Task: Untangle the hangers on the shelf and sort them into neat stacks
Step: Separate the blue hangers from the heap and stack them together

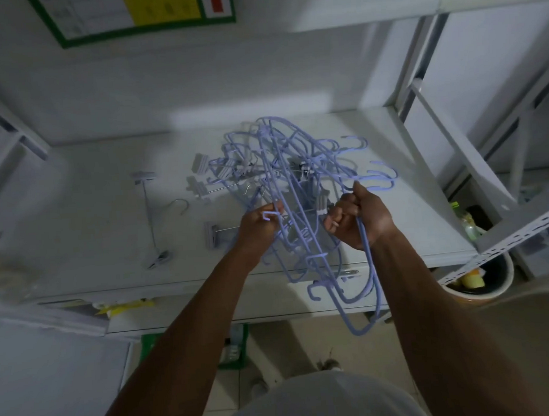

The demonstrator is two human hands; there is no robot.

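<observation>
A tangled bunch of lilac wire hangers [291, 161] is lifted over the white shelf [89, 203], some hanging past its front edge. My left hand [258, 226] grips the hanger wires at the bunch's left side. My right hand [359, 217] is curled round several hanger wires on the right, and their hooks stick out behind it. Grey clip hangers [200, 177] lie under and left of the tangle. One clip hanger [150, 215] with a metal hook lies apart on the left of the shelf.
Slotted metal uprights [509, 235] of the rack stand at the right, with a round bin [477, 279] below them. A green-framed poster [132, 14] hangs on the back wall. Green crates [233, 342] and yellow packets [125, 305] sit under the shelf.
</observation>
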